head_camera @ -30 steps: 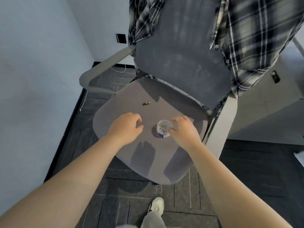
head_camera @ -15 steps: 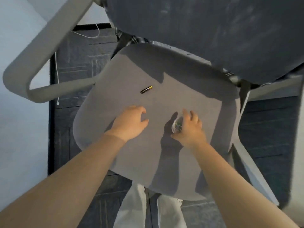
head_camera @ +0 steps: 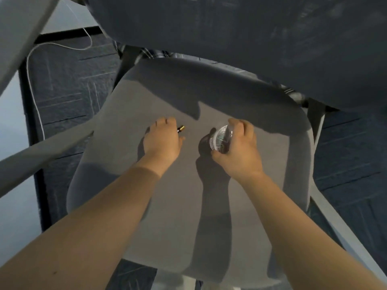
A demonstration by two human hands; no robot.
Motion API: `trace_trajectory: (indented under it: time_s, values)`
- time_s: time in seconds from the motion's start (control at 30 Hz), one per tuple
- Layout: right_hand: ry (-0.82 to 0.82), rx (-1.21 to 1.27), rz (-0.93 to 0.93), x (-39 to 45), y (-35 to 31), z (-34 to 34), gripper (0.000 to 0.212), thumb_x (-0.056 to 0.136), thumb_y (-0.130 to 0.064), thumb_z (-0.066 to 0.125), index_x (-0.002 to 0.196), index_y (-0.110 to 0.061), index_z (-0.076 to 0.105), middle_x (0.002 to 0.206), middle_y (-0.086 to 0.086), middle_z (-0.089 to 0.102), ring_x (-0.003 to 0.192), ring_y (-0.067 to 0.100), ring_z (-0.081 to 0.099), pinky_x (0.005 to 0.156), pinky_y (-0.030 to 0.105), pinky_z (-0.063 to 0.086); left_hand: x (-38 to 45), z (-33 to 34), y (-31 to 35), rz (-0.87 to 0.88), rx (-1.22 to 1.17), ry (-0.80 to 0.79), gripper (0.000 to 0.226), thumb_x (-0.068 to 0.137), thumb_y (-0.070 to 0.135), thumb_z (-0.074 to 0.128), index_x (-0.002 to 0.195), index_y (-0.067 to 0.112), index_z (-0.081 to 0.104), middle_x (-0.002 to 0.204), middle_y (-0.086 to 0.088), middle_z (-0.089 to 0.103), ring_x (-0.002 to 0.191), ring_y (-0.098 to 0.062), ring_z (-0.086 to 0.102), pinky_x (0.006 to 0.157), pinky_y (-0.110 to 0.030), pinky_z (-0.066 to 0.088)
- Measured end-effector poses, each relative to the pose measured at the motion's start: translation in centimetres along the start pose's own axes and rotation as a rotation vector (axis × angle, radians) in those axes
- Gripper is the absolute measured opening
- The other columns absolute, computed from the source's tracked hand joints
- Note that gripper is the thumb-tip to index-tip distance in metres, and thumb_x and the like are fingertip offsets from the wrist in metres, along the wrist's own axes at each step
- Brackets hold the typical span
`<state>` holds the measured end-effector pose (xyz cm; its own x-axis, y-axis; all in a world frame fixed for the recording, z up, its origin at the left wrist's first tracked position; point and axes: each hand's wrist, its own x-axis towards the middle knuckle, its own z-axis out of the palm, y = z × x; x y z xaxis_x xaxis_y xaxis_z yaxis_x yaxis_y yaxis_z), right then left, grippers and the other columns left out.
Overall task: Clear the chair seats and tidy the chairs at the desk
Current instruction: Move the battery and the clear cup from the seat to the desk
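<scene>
A grey chair seat [head_camera: 173, 206] fills the middle of the head view. My left hand [head_camera: 162, 141] rests on the seat with its fingers curled over a small black battery [head_camera: 181, 129]; only the gold end sticks out past the fingers. My right hand [head_camera: 238, 147] grips a small clear round container [head_camera: 219, 139] with a white label. The container is tilted and held just above the seat, and its shadow falls on the seat to its left.
The dark chair backrest [head_camera: 251, 38] looms overhead, close to the camera. A grey armrest [head_camera: 41, 151] crosses at the left and another [head_camera: 335, 216] runs down the right. A white cable [head_camera: 33, 91] lies on the dark carpet tiles [head_camera: 69, 80] by the pale wall.
My left hand has moved forward onto the battery. My right hand has lifted and tilted the clear container off the seat. The camera has come closer to the seat.
</scene>
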<state>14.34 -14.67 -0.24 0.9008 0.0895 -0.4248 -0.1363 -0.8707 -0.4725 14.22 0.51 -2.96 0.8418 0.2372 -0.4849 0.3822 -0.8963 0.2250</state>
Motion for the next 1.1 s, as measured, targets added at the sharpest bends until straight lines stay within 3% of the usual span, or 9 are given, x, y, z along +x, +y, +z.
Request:
trace_trajectory:
  time_s: [0.27,0.5,0.73,0.9,1.1]
  values:
    - [-0.012,-0.015,0.051,-1.2,0.2,-1.9,0.078,0.076,-0.017,0.069,0.140,-0.014,0.026,0.147,0.010,0.022,0.133,0.031,0.028,0.102,0.042,0.039,-0.9,-1.6,0.2,0.039,0.035,-0.037,0.025,0.093,0.017,0.047,0.111,-0.001,0.050,0.119,-0.022,0.054,0.109,-0.040,0.052,0.084,-0.045,0.046]
    - [0.042,-0.007,-0.046,-4.9,-2.9,-7.6,0.080,0.080,-0.017,0.066,0.144,-0.026,0.020,0.146,0.010,0.018,0.134,0.028,0.019,0.103,0.040,0.038,-5.9,-9.3,2.3,0.217,-0.129,0.148,0.019,0.091,0.018,0.050,0.103,0.003,0.051,0.108,-0.018,0.059,0.096,-0.036,0.057,0.076,-0.044,0.045]
    - [0.206,0.040,-0.129,-11.8,-3.8,-17.9,0.084,0.079,-0.017,0.067,0.145,-0.010,0.014,0.148,0.011,0.024,0.135,0.030,0.025,0.108,0.038,0.030,-14.2,-17.0,8.5,0.385,-0.177,0.272,0.016,0.090,0.018,0.053,0.098,0.004,0.053,0.101,-0.016,0.060,0.087,-0.031,0.053,0.073,-0.040,0.040]
    - [0.329,0.040,-0.147,-18.6,-0.1,-24.5,0.081,0.077,-0.015,0.068,0.143,-0.009,0.021,0.148,0.010,0.023,0.136,0.028,0.025,0.111,0.033,0.028,-21.3,-19.2,14.6,0.525,-0.131,0.336,0.012,0.089,0.016,0.053,0.094,0.004,0.053,0.098,-0.014,0.058,0.079,-0.024,0.044,0.068,-0.034,0.033]
    - [0.471,0.047,-0.089,-29.4,9.1,-31.0,0.079,0.082,-0.019,0.065,0.145,-0.016,0.019,0.151,0.007,0.016,0.138,0.025,0.020,0.109,0.034,0.033,-31.6,-17.0,23.7,0.703,-0.094,0.351,0.014,0.090,0.017,0.051,0.097,0.005,0.053,0.099,-0.013,0.058,0.079,-0.023,0.045,0.067,-0.035,0.036]
